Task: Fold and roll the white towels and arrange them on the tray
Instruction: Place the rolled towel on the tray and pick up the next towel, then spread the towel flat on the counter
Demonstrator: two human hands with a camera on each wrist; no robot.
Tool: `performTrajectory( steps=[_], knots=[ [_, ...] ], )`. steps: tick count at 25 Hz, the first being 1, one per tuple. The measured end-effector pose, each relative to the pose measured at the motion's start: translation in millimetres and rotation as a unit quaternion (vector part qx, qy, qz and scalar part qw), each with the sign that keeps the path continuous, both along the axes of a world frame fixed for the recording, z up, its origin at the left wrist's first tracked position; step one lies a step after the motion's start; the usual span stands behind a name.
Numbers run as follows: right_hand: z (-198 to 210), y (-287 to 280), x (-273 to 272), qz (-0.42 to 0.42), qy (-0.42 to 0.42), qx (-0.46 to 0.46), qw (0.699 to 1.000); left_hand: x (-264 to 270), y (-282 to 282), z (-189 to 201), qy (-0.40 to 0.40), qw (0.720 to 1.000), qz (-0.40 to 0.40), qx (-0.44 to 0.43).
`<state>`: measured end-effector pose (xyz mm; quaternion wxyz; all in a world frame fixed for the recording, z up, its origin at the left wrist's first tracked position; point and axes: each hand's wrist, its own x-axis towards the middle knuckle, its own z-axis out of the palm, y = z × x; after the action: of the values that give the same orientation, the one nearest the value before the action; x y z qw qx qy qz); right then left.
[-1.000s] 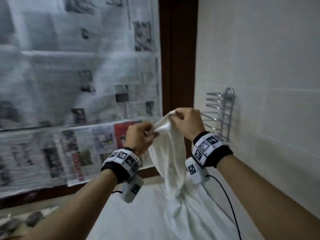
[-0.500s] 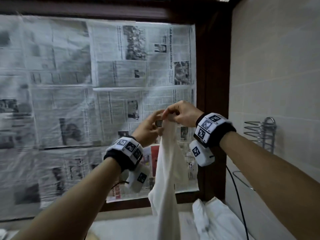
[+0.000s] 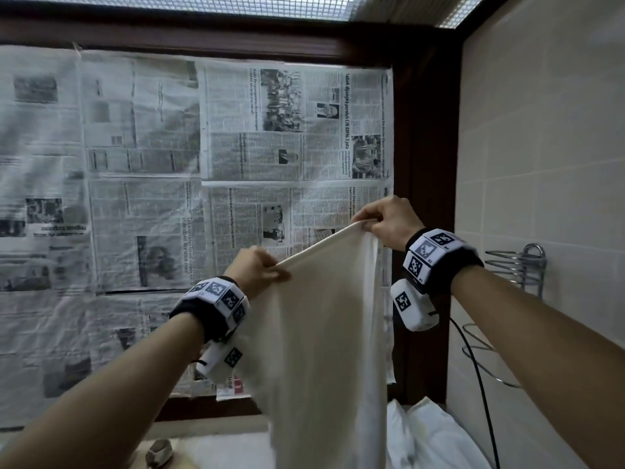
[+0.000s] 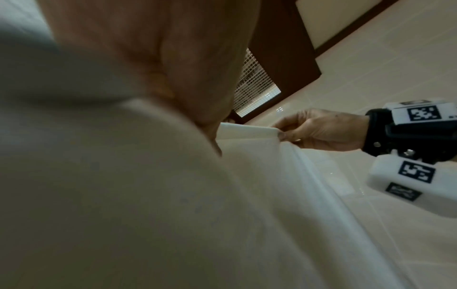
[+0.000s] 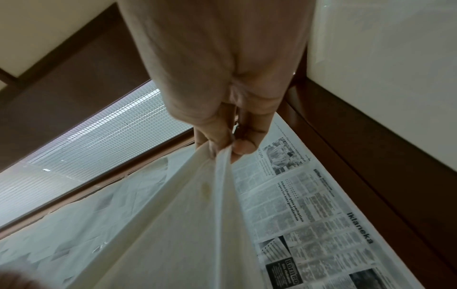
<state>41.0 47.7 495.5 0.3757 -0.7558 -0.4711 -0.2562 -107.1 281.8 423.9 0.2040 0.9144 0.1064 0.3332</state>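
One white towel is held up in the air, stretched along its top edge between both hands. The left hand is closed on the lower end of that edge, fingers curled round the cloth. The right hand is pinched on the higher corner, thumb against fingertips; this is confirmed in the right wrist view. The rest of the towel is hung straight down, unfolded.

Progress is judged early: no fold made, no roll made, nothing placed. More white cloth is seen crumpled on the counter at lower right, apparently still to be done. No tray is visible in any view, so its position cannot be told.

Edges and room: the top edge is taut and slanted, right end higher; the right side edge is hung near vertical below the right hand. The lower hem is cut off by the frame. Open space is available to the left, in front of the newspaper-covered window. The right is bounded by the tiled wall and a wire rack near the right forearm; snagging there is judged possible. A small metal object sits on the counter at lower left.
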Motion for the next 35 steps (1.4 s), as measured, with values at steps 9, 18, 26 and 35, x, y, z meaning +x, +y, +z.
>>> performTrajectory(
  steps=[9,18,26,35],
  knots=[
    [-2.9,-37.6,27.0,-0.090,-0.023,0.109,0.990,-42.7,43.2,27.3,-0.094,0.985,0.083,-0.122],
    [-6.4,-48.1,8.2,-0.020,0.154,0.224,0.962,-76.9,17.6,63.8,-0.203,0.943,-0.055,-0.260],
    [23.1,-28.0,-28.6,0.094,0.259,0.294,0.915,-71.0,13.0,94.8,-0.225,0.891,-0.193,-0.345],
    [-125.6,34.0,40.5,-0.056,0.326,0.140,0.933,1.3,58.3,-68.2,-0.134,0.916,0.016,-0.377]
  ],
)
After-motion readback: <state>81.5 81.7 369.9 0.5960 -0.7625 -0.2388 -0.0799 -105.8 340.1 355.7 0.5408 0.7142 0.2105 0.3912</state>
